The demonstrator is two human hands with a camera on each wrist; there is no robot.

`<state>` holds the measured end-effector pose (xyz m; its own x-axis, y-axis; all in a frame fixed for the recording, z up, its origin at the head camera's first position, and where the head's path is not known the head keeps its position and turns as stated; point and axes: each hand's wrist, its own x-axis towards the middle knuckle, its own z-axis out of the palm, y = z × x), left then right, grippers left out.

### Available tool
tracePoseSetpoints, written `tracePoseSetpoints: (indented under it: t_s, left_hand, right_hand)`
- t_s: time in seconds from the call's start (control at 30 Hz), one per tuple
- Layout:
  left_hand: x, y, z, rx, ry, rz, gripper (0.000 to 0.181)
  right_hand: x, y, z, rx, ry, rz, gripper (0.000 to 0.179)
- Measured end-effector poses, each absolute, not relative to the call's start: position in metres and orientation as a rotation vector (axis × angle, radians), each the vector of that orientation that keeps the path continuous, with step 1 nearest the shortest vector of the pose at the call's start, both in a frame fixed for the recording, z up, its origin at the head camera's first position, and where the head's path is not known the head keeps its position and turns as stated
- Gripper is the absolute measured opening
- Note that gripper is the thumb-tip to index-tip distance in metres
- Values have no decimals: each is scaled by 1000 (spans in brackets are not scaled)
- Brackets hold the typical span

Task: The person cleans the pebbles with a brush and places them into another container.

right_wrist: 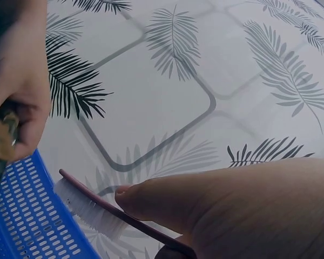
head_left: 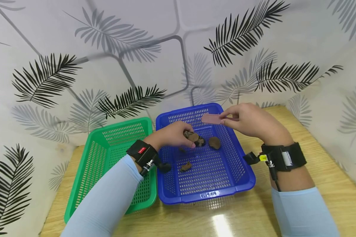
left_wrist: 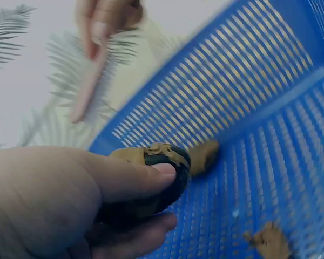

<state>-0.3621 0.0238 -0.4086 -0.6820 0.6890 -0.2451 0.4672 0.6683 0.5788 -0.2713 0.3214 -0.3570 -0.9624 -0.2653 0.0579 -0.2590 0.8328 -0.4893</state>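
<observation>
My left hand [head_left: 175, 134] grips a dark, egg-shaped object [left_wrist: 178, 186] caked in patches of brown mud, thumb on top and fingers underneath, over the blue basket [head_left: 209, 194]. My right hand [head_left: 250, 120] pinches the handle of a pink brush [head_left: 211, 118], held up near the basket's far right rim. White bristles [right_wrist: 92, 210] show along one side of the brush in the right wrist view, apart from the egg-shaped object. Beside the left hand, a brown rounded lump [head_left: 214, 143] lies in the basket. A smaller broken piece of mud [head_left: 186, 166] sits nearer the front.
A green basket [head_left: 86, 158] stands at the left, right against the blue one, with my left forearm crossing above it. Both rest on a wooden table [head_left: 284, 131]. Behind them rises a wall covering with a leaf pattern [head_left: 154, 72].
</observation>
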Motion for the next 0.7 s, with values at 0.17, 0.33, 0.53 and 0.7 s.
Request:
tracePoseSetpoints:
  t_s: [0.17,0.33,0.53,0.7]
  left_hand:
    - [-346,9,-401,641,2219,1194,21]
    - [-330,3,-398,404,2001,1576,31]
    - [-317,-3,-397,272,1905,1773,39]
    - [-308,-11,-393,332,1982,1657,44]
  right_hand:
    - [-270,320,-357,-421,2989,-817,29]
    - [-269,318,-357,-434,3000,-855,27]
    - [-266,317,-353,-458,3012,-892,27]
    - [-263,313,-351,-525,3055,-925,25]
